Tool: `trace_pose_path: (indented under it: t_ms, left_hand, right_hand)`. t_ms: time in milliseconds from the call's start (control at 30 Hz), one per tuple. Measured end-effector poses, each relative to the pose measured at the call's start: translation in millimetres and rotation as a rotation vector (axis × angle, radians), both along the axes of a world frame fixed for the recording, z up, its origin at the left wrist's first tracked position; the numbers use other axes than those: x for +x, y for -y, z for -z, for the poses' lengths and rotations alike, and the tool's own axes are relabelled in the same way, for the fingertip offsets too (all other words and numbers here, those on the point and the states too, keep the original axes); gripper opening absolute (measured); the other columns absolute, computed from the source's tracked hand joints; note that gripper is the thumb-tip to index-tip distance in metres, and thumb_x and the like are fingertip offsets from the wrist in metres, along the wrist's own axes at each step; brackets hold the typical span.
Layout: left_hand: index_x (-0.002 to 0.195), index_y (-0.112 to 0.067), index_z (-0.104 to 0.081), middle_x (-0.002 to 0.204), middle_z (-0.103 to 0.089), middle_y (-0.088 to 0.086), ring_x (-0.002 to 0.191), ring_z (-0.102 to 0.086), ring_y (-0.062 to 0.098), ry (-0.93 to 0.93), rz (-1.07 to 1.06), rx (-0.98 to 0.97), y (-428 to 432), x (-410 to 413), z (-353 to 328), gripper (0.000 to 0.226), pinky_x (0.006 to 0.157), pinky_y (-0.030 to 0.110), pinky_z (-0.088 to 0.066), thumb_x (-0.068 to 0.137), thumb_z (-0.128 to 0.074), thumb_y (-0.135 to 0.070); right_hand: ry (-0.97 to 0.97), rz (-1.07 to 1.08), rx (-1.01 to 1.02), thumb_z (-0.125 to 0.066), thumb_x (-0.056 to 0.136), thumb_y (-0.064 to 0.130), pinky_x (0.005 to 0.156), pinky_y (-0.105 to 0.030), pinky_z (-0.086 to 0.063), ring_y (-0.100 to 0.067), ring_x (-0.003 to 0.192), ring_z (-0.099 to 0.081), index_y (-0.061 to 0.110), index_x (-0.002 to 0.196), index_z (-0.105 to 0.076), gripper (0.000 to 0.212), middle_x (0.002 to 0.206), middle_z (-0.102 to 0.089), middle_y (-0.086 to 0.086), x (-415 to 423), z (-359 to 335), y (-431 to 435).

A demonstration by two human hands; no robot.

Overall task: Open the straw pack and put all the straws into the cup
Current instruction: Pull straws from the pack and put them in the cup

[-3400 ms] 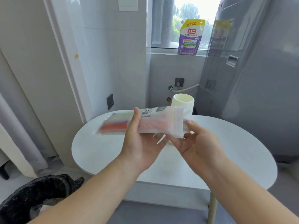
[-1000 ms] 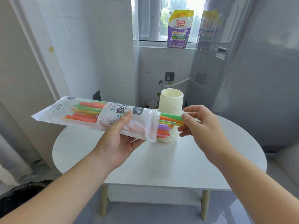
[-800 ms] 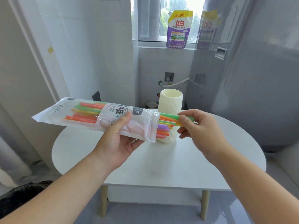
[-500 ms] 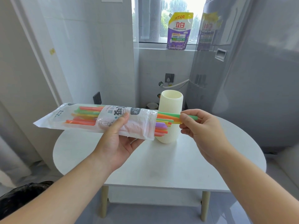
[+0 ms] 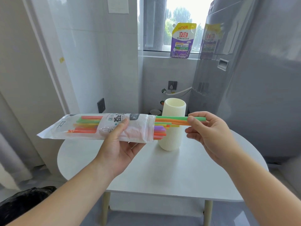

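Head view: straws [image 5: 171, 119] drawn partway out of the straw pack [image 5: 97, 128], above the tabletop [image 5: 179, 173].

A ribbed cream cup [image 5: 172, 141] stands upright on the white tabletop, partly covered by the pack's open end and the straw ends held in front of it. A purple detergent pouch [image 5: 182, 41] sits on the window sill, with a grey fridge [image 5: 260, 79] to the right and a black bin bag [image 5: 24, 199] at lower left. The left hand [image 5: 118, 144] has its grip wrapped round the pack, thumb on top. The right hand [image 5: 210, 136] keeps a narrow grip, pinching the longest green and orange straws. The pack's print is blurred, and the cup's bottom is out of sight.
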State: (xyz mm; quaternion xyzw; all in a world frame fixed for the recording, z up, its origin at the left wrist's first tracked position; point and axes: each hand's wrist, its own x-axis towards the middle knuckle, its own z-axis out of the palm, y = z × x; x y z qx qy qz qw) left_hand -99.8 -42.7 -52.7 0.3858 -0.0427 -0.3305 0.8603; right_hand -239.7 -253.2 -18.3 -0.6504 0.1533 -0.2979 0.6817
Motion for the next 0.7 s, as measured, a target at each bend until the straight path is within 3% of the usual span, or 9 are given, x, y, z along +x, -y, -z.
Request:
trace_pose_path:
  t_ms: [133, 267, 367, 533, 700]
  left_hand:
    - [0.137, -0.013, -0.065, 0.119, -0.078, 0.014, 0.098, -0.078, 0.026, -0.008, -0.002, -0.026, -0.3, -0.9, 0.6, 0.051, 0.068, 0.034, -0.065, 0.092, -0.072, -0.035]
    - [0.138, -0.014, -0.065, 0.126, -0.076, 0.016, 0.101, -0.078, 0.027, -0.006, -0.002, -0.043, 1.2, -3.0, -1.0, 0.052, 0.068, 0.035, -0.065, 0.092, -0.073, -0.036]
    - [0.141, -0.016, -0.063, 0.123, -0.077, 0.014, 0.103, -0.078, 0.027, 0.002, 0.007, -0.047, 1.9, -4.6, -0.9, 0.054, 0.068, 0.035, -0.065, 0.092, -0.072, -0.036]
    - [0.145, -0.018, -0.058, 0.128, -0.075, 0.015, 0.105, -0.078, 0.029, -0.011, 0.003, -0.043, 2.9, -7.6, 0.4, 0.061, 0.067, 0.035, -0.065, 0.089, -0.075, -0.036]
    - [0.139, -0.013, -0.064, 0.118, -0.079, 0.013, 0.099, -0.079, 0.027, -0.016, 0.027, -0.038, 4.7, -9.3, 2.4, 0.058, 0.067, 0.034, -0.065, 0.087, -0.076, -0.037]
  right_hand:
    - [0.060, -0.021, 0.244, -0.084, 0.067, 0.027, 0.064, -0.025, -0.058, -0.015, 0.064, -0.069, 0.014, 0.111, -0.068, 0.048, 0.072, -0.073, -0.001, 6.3, 1.8, -6.5]
    - [0.141, -0.125, 0.501, -0.080, 0.073, 0.028, 0.061, -0.022, -0.056, -0.010, 0.062, -0.063, 0.014, 0.103, -0.059, 0.039, 0.071, -0.068, 0.002, 12.5, 8.3, -16.6]
    - [0.092, -0.120, 0.474, -0.080, 0.075, 0.033, 0.058, -0.022, -0.051, -0.011, 0.061, -0.053, 0.016, 0.090, -0.073, 0.024, 0.069, -0.056, 0.003, 17.9, 15.2, -28.3]
    - [0.100, 0.039, 0.433, -0.069, 0.094, 0.037, 0.056, -0.023, -0.044, -0.008, 0.055, -0.044, 0.011, 0.108, -0.071, 0.030, 0.061, -0.047, 0.007, 27.9, 13.0, -37.4]
    - [0.050, 0.223, 0.362, -0.060, 0.100, 0.039, 0.055, -0.023, -0.044, -0.003, 0.043, -0.047, 0.019, 0.081, -0.058, 0.028, 0.046, -0.046, 0.013, 36.0, 9.3, -41.4]
